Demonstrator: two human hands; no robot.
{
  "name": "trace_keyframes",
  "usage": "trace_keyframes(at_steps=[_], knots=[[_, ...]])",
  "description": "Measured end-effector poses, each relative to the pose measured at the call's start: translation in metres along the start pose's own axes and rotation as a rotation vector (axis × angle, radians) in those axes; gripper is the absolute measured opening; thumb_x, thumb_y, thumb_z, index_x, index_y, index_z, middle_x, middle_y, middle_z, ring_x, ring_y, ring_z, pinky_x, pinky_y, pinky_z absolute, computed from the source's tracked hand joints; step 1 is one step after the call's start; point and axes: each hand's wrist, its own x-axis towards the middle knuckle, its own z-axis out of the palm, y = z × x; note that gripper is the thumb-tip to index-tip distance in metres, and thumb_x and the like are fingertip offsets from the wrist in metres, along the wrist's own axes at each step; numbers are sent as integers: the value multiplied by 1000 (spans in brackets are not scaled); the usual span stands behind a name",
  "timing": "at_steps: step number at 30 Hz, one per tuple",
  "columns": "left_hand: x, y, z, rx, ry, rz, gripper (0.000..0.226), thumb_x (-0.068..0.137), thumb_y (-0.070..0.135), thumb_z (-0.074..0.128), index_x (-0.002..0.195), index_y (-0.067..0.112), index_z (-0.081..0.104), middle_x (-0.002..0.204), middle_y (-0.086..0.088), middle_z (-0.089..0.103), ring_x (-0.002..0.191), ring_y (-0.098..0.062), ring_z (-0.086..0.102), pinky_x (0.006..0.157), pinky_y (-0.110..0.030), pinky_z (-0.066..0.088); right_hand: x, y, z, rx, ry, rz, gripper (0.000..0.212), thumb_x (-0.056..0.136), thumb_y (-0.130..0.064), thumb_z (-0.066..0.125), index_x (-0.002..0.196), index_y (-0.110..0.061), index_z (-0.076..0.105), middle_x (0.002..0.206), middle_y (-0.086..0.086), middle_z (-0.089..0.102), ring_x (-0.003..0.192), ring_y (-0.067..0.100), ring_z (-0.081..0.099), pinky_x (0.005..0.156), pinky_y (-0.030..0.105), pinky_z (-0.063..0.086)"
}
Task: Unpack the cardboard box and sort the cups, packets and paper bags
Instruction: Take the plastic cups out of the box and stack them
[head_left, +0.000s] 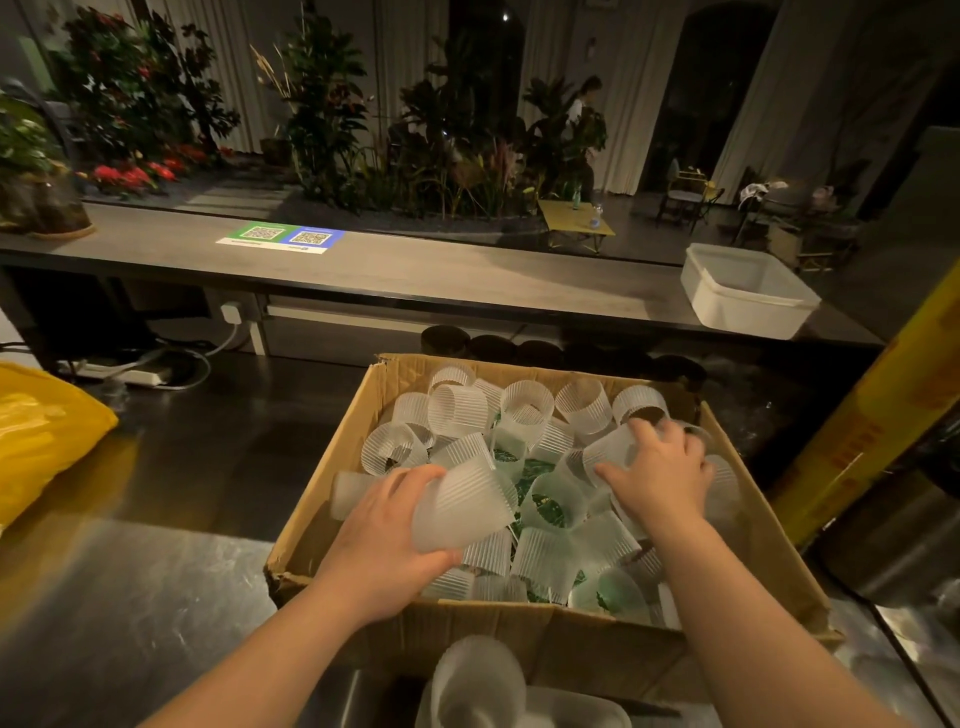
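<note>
Right at the bottom edge, a stack of frosted cups (475, 680) stands against the near wall of the cardboard box (571, 642), which sits open on the steel worktop (130, 613). Both bare forearms reach over that wall and into the box.

Left hand (382, 543): fingers and thumb wrapped round a ribbed cup (462, 512), which lies on its side, mouth toward the wrist, above the pile at the box's left side. Right hand (660, 478): thumb splayed out, fingers curled over the top of a second cup (605, 452) deeper in on the right, a little blurred but plainly clasping it.

Around both hands, the box is heaped with loose cups (524, 410), translucent and ribbed, tumbled every which way. Green-printed packaging (540, 475) peeks through beneath them; what it is I cannot tell.

Out to the left, a yellow plastic bag (41, 431) on the worktop. Hard right, a yellow roll (878, 410) leaning up past the box.

Further back, a long grey counter (441, 273) carries a white plastic tub (743, 299) at its right end and a green-and-blue QR code sign (280, 239). Beyond that, a bank of plants (322, 114) with red flowers on the left, and a person (582, 111) among the foliage.
</note>
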Motion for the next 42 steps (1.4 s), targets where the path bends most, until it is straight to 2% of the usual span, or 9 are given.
trace_keyframes(at_steps=[6,11,15,21,25,29,32,36,42], knots=[[-1,1,0,-8,4,5,83,78,57,78,143,49,26,136,28,30,122,-1,35,107,-35,42,-3,6,-3,390,144,-74,62,86,-31,79,141,-20,51,140,3,53,131,25,47,110,47,43],[1,0,0,0,-3,24,84,78,59,77,143,50,26,134,30,29,122,-1,35,107,-35,41,-39,-15,-19,895,-120,-286,44,91,-24,74,126,-41,56,136,-12,45,121,3,45,95,28,48],[1,1,0,0,-4,43,85,77,56,80,143,51,27,133,33,27,122,2,34,108,-35,40,-64,-42,-14,1021,-405,-363,44,94,-19,69,131,-38,55,134,-6,53,115,5,58,87,25,56],[-1,1,0,-2,-12,77,85,76,47,83,140,57,27,133,37,29,123,5,35,105,-29,38,-73,-54,4,1050,-532,-360,54,85,-46,68,137,-48,56,139,-8,54,125,6,54,91,25,52],[1,0,0,9,-15,72,86,74,41,85,141,52,32,133,35,34,122,5,38,104,-28,42,-84,-64,5,959,-728,-427,71,93,-61,52,157,-43,28,152,-23,32,131,-5,41,98,13,42],[1,1,2,-1,-2,32,85,75,51,84,142,52,31,134,33,33,123,3,36,108,-33,38,-58,-58,4,885,-431,-326,44,105,-40,48,148,-28,46,143,-13,49,135,8,46,105,23,43],[0,2,2,4,-1,27,84,75,55,82,141,52,30,133,33,32,123,3,34,108,-34,38,-11,-40,12,384,-99,-143,43,101,-34,58,142,-25,52,144,-2,49,138,21,41,112,43,42],[0,2,0,11,2,21,83,77,55,81,142,50,30,130,34,29,119,4,32,107,-32,37,14,-19,28,-11,-217,-51,55,97,-40,60,148,-25,46,156,13,31,144,36,24,115,50,31],[1,3,0,15,-5,23,83,77,55,80,142,50,29,130,33,29,120,3,32,107,-33,38,8,-19,23,393,-75,-57,28,92,-33,71,87,-6,68,152,7,43,134,25,47,104,41,43]])
